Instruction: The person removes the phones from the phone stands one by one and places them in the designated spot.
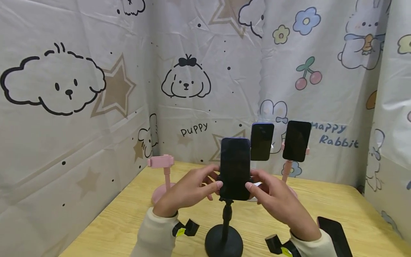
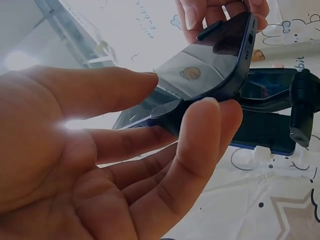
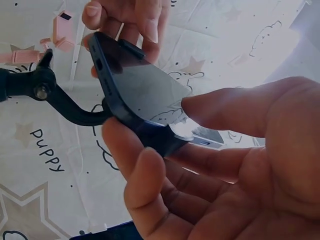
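Observation:
A dark smartphone (image 1: 235, 167) stands upright in the clamp of a black phone stand (image 1: 224, 241), its screen toward me. My left hand (image 1: 192, 187) grips its left side, the thumb at the front edge and the fingers behind. On the opposite side my right hand (image 1: 276, 194) grips it likewise. Close up in the left wrist view, a black clamp arm (image 2: 170, 114) sits between thumb and fingers at the phone's edge. The right wrist view has the other clamp arm (image 3: 165, 137) in the same position. Part of the phone's back is hidden.
On the left of the wooden table (image 1: 106, 228) is an unloaded pink phone stand (image 1: 160, 162). Behind stand two more phones, one (image 1: 262, 142) overlapped by the near phone, another (image 1: 297, 141) on a pink stand. A dark phone (image 1: 334, 235) lies at front right. Patterned curtains surround the table.

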`<state>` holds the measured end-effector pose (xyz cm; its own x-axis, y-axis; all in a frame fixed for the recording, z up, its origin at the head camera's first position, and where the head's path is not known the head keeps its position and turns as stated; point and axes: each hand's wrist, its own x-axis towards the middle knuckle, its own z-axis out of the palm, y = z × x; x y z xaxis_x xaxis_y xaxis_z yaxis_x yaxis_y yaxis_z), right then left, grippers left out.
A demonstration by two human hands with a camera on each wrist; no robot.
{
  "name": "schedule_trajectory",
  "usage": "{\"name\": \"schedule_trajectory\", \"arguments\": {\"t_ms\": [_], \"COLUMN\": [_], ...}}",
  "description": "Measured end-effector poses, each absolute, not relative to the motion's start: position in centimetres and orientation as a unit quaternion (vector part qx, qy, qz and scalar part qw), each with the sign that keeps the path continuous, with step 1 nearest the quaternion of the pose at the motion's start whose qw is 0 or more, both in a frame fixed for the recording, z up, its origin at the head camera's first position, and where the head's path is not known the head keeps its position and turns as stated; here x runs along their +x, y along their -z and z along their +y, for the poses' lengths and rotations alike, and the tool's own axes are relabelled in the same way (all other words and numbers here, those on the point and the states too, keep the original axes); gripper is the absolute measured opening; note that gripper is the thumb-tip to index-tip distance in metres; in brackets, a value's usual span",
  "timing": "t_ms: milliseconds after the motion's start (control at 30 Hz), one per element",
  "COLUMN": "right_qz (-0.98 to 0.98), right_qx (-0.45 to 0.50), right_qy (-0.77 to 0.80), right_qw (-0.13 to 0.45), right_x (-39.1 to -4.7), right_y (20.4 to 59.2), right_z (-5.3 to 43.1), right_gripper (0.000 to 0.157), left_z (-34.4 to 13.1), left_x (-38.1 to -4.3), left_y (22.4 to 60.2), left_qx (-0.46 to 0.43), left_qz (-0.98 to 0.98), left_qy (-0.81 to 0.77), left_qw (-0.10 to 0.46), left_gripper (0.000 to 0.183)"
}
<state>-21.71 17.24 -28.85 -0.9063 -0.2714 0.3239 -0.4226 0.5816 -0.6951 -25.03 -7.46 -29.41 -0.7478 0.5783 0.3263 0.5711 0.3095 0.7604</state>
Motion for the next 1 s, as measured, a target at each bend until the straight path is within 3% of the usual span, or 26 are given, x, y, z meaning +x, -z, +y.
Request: {"name": "schedule_trajectory", "arguments": {"t_ms": [567, 1000], "right_qz": [-0.883, -0.871], "right_qx": [0.214, 0.232], "right_qy": [-0.404, -0.420], "right_qw": [0.103, 0.105], "right_x": [-21.8, -22.1], "right_y": [29.1, 29.2], "right_z": [17.2, 17.9], "right_gripper": [0.032, 0.037], "left_z": [-8.1, -7.8], "left_x": [-25.0, -26.1], "left_y": [29.5, 29.9], "left_qx": [0.352, 0.323], "left_qz": [0.819, 0.818], "left_qy": [-0.453, -0.475], "left_qw": [-0.025, -0.021], "left_gripper": [0.031, 0.034]}}
